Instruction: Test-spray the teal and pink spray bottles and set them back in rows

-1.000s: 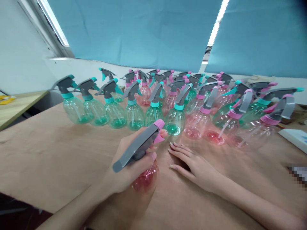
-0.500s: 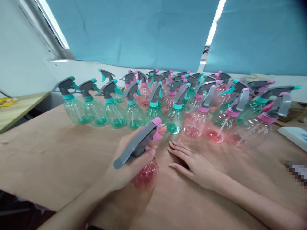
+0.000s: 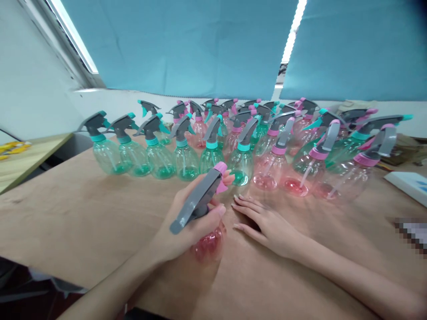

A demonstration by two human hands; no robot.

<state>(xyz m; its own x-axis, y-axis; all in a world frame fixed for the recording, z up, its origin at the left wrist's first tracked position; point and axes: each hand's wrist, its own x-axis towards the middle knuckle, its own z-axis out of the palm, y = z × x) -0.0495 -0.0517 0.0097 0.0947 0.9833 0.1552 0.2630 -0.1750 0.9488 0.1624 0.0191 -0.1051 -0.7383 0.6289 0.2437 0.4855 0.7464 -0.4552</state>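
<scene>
My left hand (image 3: 187,222) is wrapped round the neck of a pink spray bottle (image 3: 208,244), which has a grey head and a pink nozzle and trigger. My fingers and palm cover the collar and upper body of the bottle. To its right, my right hand (image 3: 263,222) lies flat on the brown tabletop (image 3: 83,213), fingers stretched out and holding nothing. Just beyond both hands stand a green spray bottle (image 3: 240,166) with a teal collar and a pink spray bottle (image 3: 268,169) with a pink collar.
Several more green spray bottles (image 3: 162,162) and pink ones stand in rows along the back. A white box (image 3: 407,184) lies at the right, near a blurred-out item (image 3: 413,233). At the far left, yellow things (image 3: 15,149) rest on a wooden surface (image 3: 43,151). Blue curtains (image 3: 187,44) hang behind.
My left hand and the pink spray bottle in it have shifted slightly to the right, towards my right hand. My right hand stays flat on the table. The view has moved a little.
</scene>
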